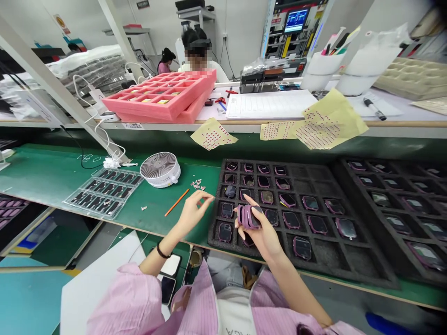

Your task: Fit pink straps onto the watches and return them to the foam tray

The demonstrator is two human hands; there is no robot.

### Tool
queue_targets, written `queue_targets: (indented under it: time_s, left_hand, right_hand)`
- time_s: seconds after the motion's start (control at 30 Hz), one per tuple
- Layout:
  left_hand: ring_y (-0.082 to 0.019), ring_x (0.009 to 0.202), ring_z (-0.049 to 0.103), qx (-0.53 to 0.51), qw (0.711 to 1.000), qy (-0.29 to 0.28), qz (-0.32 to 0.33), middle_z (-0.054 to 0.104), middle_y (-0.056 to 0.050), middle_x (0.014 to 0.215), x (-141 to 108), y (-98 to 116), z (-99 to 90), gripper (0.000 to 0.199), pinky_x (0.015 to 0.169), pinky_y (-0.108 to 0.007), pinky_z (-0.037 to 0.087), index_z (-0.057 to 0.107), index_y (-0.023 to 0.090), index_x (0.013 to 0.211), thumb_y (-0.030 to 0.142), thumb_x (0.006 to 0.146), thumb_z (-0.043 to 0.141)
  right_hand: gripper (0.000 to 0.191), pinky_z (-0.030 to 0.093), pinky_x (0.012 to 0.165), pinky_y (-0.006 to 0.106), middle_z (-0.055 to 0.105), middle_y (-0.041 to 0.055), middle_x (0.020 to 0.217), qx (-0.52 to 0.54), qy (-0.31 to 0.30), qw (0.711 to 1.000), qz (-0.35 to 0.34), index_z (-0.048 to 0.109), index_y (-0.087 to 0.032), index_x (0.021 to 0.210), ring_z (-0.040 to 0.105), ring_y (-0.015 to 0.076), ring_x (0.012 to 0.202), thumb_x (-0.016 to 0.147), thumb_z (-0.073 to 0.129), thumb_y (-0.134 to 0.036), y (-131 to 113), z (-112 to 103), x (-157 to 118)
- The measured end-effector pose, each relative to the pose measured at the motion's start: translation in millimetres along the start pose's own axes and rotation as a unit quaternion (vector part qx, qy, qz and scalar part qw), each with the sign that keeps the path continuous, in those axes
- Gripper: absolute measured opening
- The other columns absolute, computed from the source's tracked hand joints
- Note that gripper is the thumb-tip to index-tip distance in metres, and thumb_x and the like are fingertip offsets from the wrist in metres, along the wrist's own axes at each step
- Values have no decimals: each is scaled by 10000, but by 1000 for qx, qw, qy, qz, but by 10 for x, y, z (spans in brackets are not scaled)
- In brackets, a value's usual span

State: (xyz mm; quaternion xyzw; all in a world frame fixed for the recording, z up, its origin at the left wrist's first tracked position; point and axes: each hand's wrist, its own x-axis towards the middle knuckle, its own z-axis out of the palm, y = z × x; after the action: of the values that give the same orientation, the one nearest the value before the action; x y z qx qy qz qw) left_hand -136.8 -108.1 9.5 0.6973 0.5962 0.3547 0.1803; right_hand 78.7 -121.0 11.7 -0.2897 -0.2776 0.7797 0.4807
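My right hand [263, 232] is wrapped round a small stack of purple-framed watch cases [248, 217], held above the black foam tray [370, 265]. Purple watch cases with dark faces [310, 203] lie in many of that tray's compartments; the stack and hand hide some. To the left, my left hand [195, 208] hovers over the green mat beside the tray's left edge. Its thumb and forefinger are pinched together, and whatever may be between them is too small to make out. An orange stick [177, 202] lies just left of that hand, near small white scraps [198, 184].
A second foam tray [394, 195] adjoins on the right. On the left are a white fan [160, 168] and a clear tray of dark parts [104, 191]. The shelf [244, 124] above holds pink foam trays [164, 97], papers and pen cups. People sit beyond.
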Motion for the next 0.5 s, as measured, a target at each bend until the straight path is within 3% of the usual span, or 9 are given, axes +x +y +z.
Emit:
queue_targets:
  time_s: [0.1,0.2,0.37,0.5]
  left_hand:
    - [-104,629,558,-267,962,-20,-48,656,-56,847,-93,510,88,291,522,-204,435,649,131,867,412,887,574]
    - [-74,528,501,-392,912,-61,-103,602,-17,710,-112,793,202,361,452,-187,362,651,124,840,484,812,651]
    - [-36,454,427,-423,888,-92,-157,556,17,627,-57,801,280,390,434,-175,306,659,115,831,498,765,695]
    - [-56,459,499,-444,871,-107,-183,557,18,638,-57,780,316,425,422,-174,304,644,115,847,521,738,709]
  right_hand:
    - [499,450,472,266,666,42,949,-4,25,999,-31,458,-266,1327,624,183,682,857,581,-376,37,48,8]
    - [503,505,566,288,666,32,949,-12,52,997,-47,472,-266,1324,629,190,772,849,594,-383,57,78,2]
    - [551,526,612,302,661,26,974,-32,61,995,-71,443,-277,1357,621,192,805,845,601,-403,54,79,-21]
    - [557,535,747,326,650,27,1068,-68,58,992,-89,421,-299,1382,615,204,955,863,594,-408,95,51,-23]
